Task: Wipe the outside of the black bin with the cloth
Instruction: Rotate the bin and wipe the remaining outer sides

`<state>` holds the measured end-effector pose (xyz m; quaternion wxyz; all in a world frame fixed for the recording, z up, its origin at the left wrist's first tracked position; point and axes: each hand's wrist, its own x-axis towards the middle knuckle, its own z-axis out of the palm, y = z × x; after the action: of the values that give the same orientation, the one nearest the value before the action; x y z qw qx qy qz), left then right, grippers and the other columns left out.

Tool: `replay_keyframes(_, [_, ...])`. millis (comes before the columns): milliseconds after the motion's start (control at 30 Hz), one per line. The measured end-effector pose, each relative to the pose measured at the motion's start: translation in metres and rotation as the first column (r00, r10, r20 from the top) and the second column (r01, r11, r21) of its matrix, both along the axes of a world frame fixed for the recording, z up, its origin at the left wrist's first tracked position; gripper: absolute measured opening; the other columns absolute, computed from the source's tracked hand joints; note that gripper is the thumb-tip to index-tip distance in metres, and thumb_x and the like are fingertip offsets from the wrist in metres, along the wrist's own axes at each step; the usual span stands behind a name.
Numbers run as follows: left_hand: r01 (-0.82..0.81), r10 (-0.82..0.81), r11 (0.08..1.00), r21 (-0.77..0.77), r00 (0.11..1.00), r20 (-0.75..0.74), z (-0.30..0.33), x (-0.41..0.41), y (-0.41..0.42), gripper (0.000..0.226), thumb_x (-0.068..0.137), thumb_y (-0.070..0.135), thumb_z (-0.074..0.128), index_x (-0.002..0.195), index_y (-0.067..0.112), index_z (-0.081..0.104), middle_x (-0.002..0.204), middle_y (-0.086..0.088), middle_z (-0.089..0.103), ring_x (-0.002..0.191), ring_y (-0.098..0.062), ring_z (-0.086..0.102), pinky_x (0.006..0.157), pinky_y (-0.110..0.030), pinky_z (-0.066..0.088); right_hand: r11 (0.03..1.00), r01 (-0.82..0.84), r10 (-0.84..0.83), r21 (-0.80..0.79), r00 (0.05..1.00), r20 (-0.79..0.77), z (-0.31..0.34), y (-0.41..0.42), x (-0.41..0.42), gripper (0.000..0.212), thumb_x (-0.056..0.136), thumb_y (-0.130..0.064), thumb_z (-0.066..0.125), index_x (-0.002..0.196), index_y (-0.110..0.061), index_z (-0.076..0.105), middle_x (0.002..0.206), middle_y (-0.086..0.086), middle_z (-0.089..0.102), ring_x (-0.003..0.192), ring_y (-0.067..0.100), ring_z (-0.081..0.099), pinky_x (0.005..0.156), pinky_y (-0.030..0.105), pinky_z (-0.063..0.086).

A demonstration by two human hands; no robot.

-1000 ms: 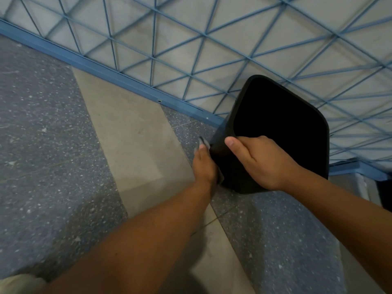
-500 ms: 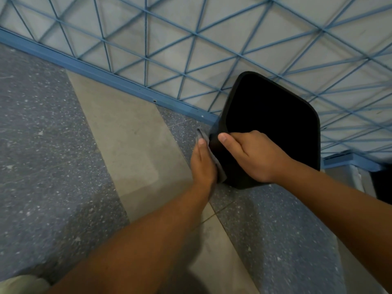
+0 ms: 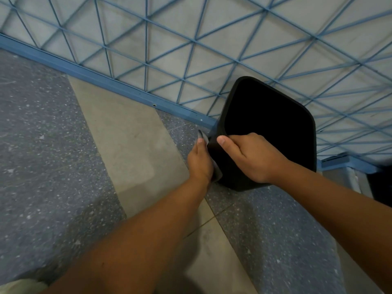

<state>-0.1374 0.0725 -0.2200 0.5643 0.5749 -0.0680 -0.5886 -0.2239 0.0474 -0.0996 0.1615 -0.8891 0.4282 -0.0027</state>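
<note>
The black bin (image 3: 305, 132) stands on the floor against the blue lattice fence, its dark opening facing up at me. My right hand (image 3: 252, 158) grips its near rim, thumb on the outside, fingers over the edge. My left hand (image 3: 200, 161) presses a grey cloth (image 3: 216, 171) flat against the bin's left outer wall. Only the cloth's edges show, one above my fingertips and one below my palm.
A blue lattice fence (image 3: 191, 49) with a blue base rail (image 3: 95, 76) runs behind the bin. The floor has grey speckled slabs (image 3: 42, 155) and a beige strip (image 3: 127, 134). A dark object (image 3: 381, 183) sits at the right edge.
My left hand with the cloth has slid slightly up the bin's left side. My right hand keeps its grip on the rim. The view has shifted a little.
</note>
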Motion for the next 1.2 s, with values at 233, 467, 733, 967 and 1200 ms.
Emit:
replay_keyframes(233, [-0.017, 0.018, 1.0, 0.02, 0.998, -0.062, -0.009, -0.003, 0.006, 0.051, 0.118, 0.036, 0.036, 0.147, 0.005, 0.064, 0.141, -0.016, 0.07, 0.138, -0.03, 0.065, 0.12, -0.042, 0.051, 1.0, -0.007, 0.007, 0.001, 1.0, 0.011, -0.001, 0.0, -0.001, 0.05, 0.097, -0.053, 0.026, 0.066, -0.023, 0.051, 0.059, -0.002, 0.054, 0.056, 0.01, 0.052, 0.056, 0.034, 0.039])
replay_keyframes(467, [-0.071, 0.072, 0.992, -0.104, 0.997, 0.002, -0.007, -0.017, 0.011, 0.049, 0.117, 0.041, 0.04, 0.145, 0.011, 0.067, 0.134, -0.005, 0.076, 0.125, -0.012, 0.072, 0.112, -0.032, 0.056, 1.0, -0.024, 0.024, 0.007, 1.0, 0.013, 0.0, -0.001, -0.002, 0.052, 0.094, -0.056, 0.023, 0.071, -0.023, 0.055, 0.062, -0.004, 0.055, 0.058, 0.008, 0.054, 0.057, 0.03, 0.038])
replay_keyframes(733, [0.125, -0.13, 0.991, 0.05, 0.984, 0.117, -0.031, 0.001, 0.007, 0.056, 0.118, 0.042, 0.033, 0.149, 0.007, 0.065, 0.149, -0.017, 0.068, 0.144, -0.033, 0.061, 0.127, -0.05, 0.045, 1.0, -0.018, 0.018, 0.021, 1.0, 0.005, 0.001, -0.001, -0.003, 0.055, 0.093, -0.058, 0.021, 0.075, -0.023, 0.059, 0.061, -0.002, 0.055, 0.058, 0.01, 0.053, 0.058, 0.03, 0.039])
replay_keyframes(967, [0.34, -0.367, 0.93, 0.139, 0.872, 0.323, -0.043, 0.024, 0.002, 0.058, 0.119, 0.04, 0.032, 0.143, 0.002, 0.068, 0.146, -0.026, 0.068, 0.141, -0.04, 0.061, 0.121, -0.041, 0.045, 1.0, -0.022, 0.022, 0.002, 1.0, 0.006, 0.0, -0.001, -0.003, 0.055, 0.094, -0.058, 0.022, 0.075, -0.021, 0.058, 0.06, -0.005, 0.051, 0.058, 0.008, 0.051, 0.057, 0.029, 0.038])
replay_keyframes(1200, [0.152, -0.154, 0.973, 0.171, 0.988, -0.007, -0.032, 0.054, -0.014, 0.045, 0.108, 0.041, 0.061, 0.132, 0.005, 0.075, 0.127, -0.016, 0.075, 0.13, -0.04, 0.068, 0.111, -0.047, 0.054, 1.0, -0.027, 0.027, -0.006, 0.999, 0.029, 0.003, 0.001, -0.006, 0.05, 0.095, -0.058, 0.023, 0.065, -0.026, 0.046, 0.059, -0.003, 0.048, 0.057, 0.012, 0.05, 0.061, 0.041, 0.044])
